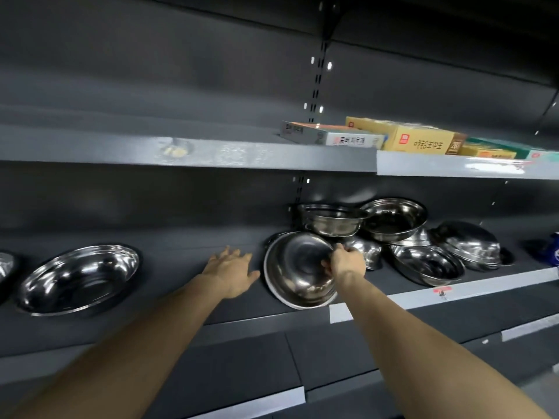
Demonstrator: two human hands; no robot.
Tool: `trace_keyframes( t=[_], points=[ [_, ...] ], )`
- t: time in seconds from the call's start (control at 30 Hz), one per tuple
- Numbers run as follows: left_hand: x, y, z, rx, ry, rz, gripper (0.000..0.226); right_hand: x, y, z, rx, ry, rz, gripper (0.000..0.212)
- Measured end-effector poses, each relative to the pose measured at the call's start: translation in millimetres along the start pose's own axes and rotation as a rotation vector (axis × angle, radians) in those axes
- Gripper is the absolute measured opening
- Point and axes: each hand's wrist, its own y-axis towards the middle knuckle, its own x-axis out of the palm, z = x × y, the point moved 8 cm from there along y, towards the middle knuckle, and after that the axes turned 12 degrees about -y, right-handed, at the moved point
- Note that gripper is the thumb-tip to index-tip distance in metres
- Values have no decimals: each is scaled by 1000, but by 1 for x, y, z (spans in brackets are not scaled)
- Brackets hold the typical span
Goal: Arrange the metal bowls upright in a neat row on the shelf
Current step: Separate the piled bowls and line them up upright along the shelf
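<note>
A tilted metal bowl (298, 269) stands on its edge near the middle of the dark shelf (187, 300), its hollow facing outward and its lower rim resting close to the shelf's front edge. The right hand (346, 261) grips the bowl's upper right rim, fingers curled over it and thumb on the inner face. The left hand (231, 272) is just beside the bowl's left rim — fingers spread and open, palm toward the bowl, holding nothing; whether it touches the steel cannot be told.

Behind and to the right of the held bowl lies a loose heap of bowls (393, 231) toward the back of the shelf: two sit upright on top, side by side, with more beneath them, one of those upside down right behind the right hand. Another bowl (428, 264) lies tilted at the front of that heap, and an overturned stack (472, 246) leans farther right.

Well apart on the left part of the shelf an upright bowl (80, 278) sits alone, and the rim of one more bowl (4, 264) shows at the left edge of the view.

On the upper shelf (211, 155) — toward its right end — lie flat boxes: a grey box (329, 136), a yellow box (417, 139) and a green box (502, 148).
</note>
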Motion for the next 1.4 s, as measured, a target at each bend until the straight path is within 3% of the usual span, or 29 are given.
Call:
trace_keyframes(
  t=[0.13,0.33,0.47,0.67,0.93,1.4],
  points=[
    [6,14,23,-26,24,2,66,-17,34,-7,-2,-11,18,24],
    [11,20,28,-78,54,6,63,-22,73,-18,30,-14,19,62],
    [8,17,14,-136,74,3,64,-20,75,-25,99,-73,27,75],
    [-3,8,-3,-189,76,4,65,-22,71,-39,50,-65,123,38],
    [-15,-7,-24,-211,102,-1,65,-7,35,-38,1,-57,179,31],
    [-33,-73,-115,-321,54,58,67,129,-63,-29,20,107,-238,31]
  ],
)
